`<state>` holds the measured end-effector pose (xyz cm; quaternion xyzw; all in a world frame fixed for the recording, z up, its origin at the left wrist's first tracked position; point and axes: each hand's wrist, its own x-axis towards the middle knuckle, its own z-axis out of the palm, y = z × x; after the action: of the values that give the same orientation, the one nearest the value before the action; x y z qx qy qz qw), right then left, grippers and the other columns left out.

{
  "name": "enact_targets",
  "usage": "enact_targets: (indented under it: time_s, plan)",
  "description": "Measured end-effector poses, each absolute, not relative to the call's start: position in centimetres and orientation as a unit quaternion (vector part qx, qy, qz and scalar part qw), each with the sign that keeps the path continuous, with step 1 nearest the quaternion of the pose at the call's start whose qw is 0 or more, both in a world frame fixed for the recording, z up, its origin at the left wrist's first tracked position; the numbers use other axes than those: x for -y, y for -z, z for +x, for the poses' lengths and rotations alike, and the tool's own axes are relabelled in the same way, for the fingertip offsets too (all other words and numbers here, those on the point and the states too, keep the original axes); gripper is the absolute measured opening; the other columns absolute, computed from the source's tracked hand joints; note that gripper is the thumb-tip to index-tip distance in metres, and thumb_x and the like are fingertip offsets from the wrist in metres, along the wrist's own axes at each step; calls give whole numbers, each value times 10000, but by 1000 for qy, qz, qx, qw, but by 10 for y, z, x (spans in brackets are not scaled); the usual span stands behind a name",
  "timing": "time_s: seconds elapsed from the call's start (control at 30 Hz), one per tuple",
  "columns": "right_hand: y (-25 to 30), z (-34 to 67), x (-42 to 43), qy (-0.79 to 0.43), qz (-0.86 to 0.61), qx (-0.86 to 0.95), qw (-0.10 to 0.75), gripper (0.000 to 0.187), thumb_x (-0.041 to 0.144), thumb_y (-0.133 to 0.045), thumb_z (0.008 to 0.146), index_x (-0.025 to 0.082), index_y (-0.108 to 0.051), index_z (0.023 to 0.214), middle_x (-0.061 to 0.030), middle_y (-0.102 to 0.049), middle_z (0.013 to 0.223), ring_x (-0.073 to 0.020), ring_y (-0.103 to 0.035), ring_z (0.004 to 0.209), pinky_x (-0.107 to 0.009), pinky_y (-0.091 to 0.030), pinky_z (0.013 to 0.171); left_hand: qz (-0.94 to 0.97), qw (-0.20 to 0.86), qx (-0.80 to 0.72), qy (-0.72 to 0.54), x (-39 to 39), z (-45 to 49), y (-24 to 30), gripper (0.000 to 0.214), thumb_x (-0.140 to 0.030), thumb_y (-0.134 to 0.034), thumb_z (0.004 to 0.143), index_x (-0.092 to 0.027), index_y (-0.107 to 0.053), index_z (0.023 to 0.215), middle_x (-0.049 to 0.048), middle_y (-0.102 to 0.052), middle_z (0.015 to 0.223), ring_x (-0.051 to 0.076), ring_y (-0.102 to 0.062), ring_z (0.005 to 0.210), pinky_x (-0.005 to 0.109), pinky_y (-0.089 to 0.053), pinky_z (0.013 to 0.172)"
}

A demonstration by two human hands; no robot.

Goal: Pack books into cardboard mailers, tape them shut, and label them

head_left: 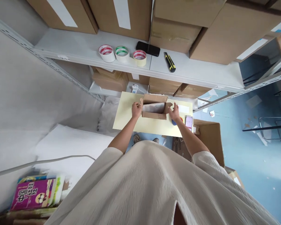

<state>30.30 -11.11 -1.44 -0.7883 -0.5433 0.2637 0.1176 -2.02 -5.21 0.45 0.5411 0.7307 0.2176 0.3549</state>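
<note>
A small brown cardboard box [154, 115] lies open on a pale yellow table [125, 117], with a grey wrapped item [153, 108] inside it. My left hand [136, 110] grips the box's left end flap, fingers curled. My right hand [174, 112] holds the right end flap in the same way. Both forearms reach forward from my white top.
The white shelf [196, 72] above the table carries three tape rolls [122, 53], a black phone [148, 48] and a yellow-black utility knife [170, 62], with large cartons behind. An open carton [209, 137] stands right of the table. Books [34, 193] lie at lower left.
</note>
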Motion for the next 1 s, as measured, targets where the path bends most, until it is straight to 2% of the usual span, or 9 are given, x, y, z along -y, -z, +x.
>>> enact_targets:
  time_s: [0.1, 0.2, 0.3, 0.37, 0.57, 0.7, 0.83, 0.93, 1.0]
  plan:
    - [13, 299, 108, -316, -775, 523, 160, 1003, 810, -224, 1159, 187, -273, 1943, -267, -622, 1744, -391, -722, 1472, -553, -620, 1202, 583, 371, -682, -239, 62, -22, 1, 410, -259, -482, 1186, -209, -746, 1496, 159, -805, 1480, 266, -769, 1351, 405, -591, 1223]
    - [7, 292, 105, -323, -752, 548, 172, 1020, 898, -223, 1134, 239, -449, 1879, -214, -664, 1733, -374, -754, 1397, -522, -629, 1187, 686, 354, -609, -183, 72, -21, 1, 434, -377, -599, 1175, -218, -751, 1550, 176, -734, 1639, 315, -692, 1508, 452, -519, 1318]
    - [1, 285, 105, -333, -735, 563, 181, 990, 910, -269, 1131, 242, -614, 1775, -210, -660, 1724, -368, -759, 1381, -525, -615, 1223, 778, 315, -538, -80, 80, -24, -1, 781, -543, -897, 991, -263, -677, 1686, 187, -498, 1894, 442, -465, 1730, 571, -394, 1405]
    - [-1, 282, 104, -335, -725, 571, 188, 948, 898, -317, 1131, 239, -715, 1683, -218, -691, 1660, -384, -728, 1443, -556, -587, 1273, 803, 294, -517, -36, 82, -27, -3, 953, -563, -978, 904, -286, -625, 1744, 191, -384, 1961, 487, -374, 1774, 616, -352, 1410]
    - [0, 283, 94, -317, -717, 604, 144, 914, 866, -251, 1171, 219, -839, 1437, -199, -777, 1467, -368, -645, 1567, -528, -524, 1345, 780, 298, -547, -55, 66, -23, -9, 532, -501, -771, 1081, -296, -757, 1571, 168, -641, 1753, 438, -564, 1625, 569, -427, 1335]
    - [-2, 293, 89, -335, -706, 610, 135, 832, 807, -272, 1180, 236, -816, 1444, -171, -827, 1429, -387, -722, 1449, -559, -575, 1270, 743, 293, -599, -63, 48, -9, -13, 443, -402, -694, 1127, -220, -740, 1529, 220, -752, 1577, 439, -659, 1510, 562, -447, 1293]
    - [-8, 303, 81, -357, -709, 591, 142, 802, 718, -475, 1132, 217, -584, 1749, -191, -817, 1465, -388, -792, 1280, -576, -643, 1152, 739, 265, -616, -59, 43, 3, -13, 500, -304, -673, 1118, -173, -663, 1600, 271, -737, 1568, 459, -634, 1533, 574, -430, 1296]
    - [-11, 303, 67, -291, -729, 605, 131, 914, 631, -547, 1097, 200, -382, 1886, -255, -650, 1692, -425, -717, 1427, -623, -611, 1204, 745, 245, -616, -75, 47, 5, -10, 576, -286, -680, 1096, -176, -618, 1658, 283, -644, 1697, 468, -553, 1617, 589, -409, 1323]
    - [-13, 300, 55, -240, -735, 626, 105, 998, 578, -585, 1073, 211, -257, 1941, -273, -468, 1856, -484, -573, 1601, -699, -537, 1276, 754, 232, -608, -91, 50, 5, -9, 648, -264, -679, 1079, -187, -580, 1715, 274, -538, 1819, 468, -482, 1685, 603, -378, 1355]
